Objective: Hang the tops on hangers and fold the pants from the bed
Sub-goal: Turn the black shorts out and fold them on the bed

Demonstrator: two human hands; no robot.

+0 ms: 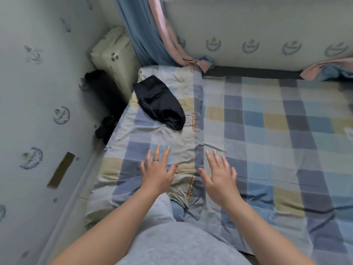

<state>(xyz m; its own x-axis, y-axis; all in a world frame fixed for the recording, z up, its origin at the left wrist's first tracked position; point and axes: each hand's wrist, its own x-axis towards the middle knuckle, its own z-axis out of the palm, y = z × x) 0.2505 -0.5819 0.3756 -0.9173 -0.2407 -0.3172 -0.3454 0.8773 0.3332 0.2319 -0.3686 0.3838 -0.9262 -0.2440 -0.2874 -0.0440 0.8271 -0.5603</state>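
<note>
Left hand (157, 174) and right hand (219, 177) flat, fingers spread, empty, over checked pastel bedsheet (267, 121) | folded black fabric pants (160, 102) lie well beyond, near bed's corner (looks finished) | advice: smooth outward before laying another garment.

Dim cool daylight, soft shadows, mild blur, wide-angle bending at edges

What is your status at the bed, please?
Left hand and right hand open, empty, over the bedding. Dark folded garment lies beyond them, untouched. Nothing in the way.
</note>
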